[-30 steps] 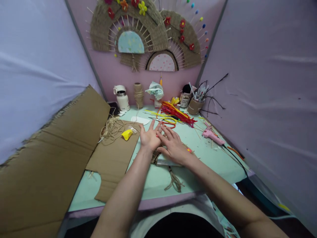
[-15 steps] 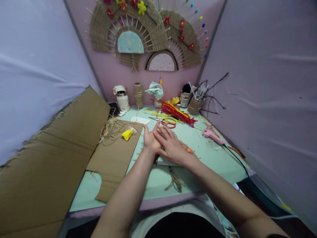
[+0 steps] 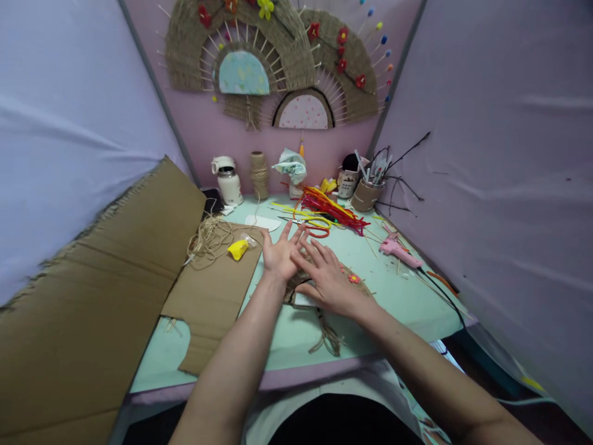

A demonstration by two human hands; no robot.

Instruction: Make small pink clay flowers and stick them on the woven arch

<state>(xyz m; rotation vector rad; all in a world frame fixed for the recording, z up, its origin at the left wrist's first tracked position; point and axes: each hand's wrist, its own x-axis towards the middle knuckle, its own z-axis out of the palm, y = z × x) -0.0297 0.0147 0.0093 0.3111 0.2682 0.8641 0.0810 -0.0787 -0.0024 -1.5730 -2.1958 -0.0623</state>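
Observation:
My left hand [image 3: 280, 256] is held palm up with its fingers spread, and nothing lies in it. Just to its right, my right hand [image 3: 327, 275] is palm down, fingers apart, its fingertips at the edge of the left palm. Beneath both hands lies a small woven twine fan [image 3: 364, 283] with flowers on it, mostly covered by them. A twine tassel [image 3: 328, 337] hangs from the fan toward the table's front edge. Beyond the fingertips are scissors [image 3: 319, 232] with orange and yellow handles.
Cardboard [image 3: 213, 296] and tangled twine [image 3: 208, 242] lie at left, with a yellow piece [image 3: 238, 250] on top. Red and yellow pipe cleaners [image 3: 333, 210] lie at the back. A pink glue gun [image 3: 401, 252] with a cord rests at right. A white bottle [image 3: 229, 184] and twine spool [image 3: 259, 176] stand behind.
My hands have drawn slightly apart; the left has shifted a little left and its fingers have spread. More of the fan shows between them.

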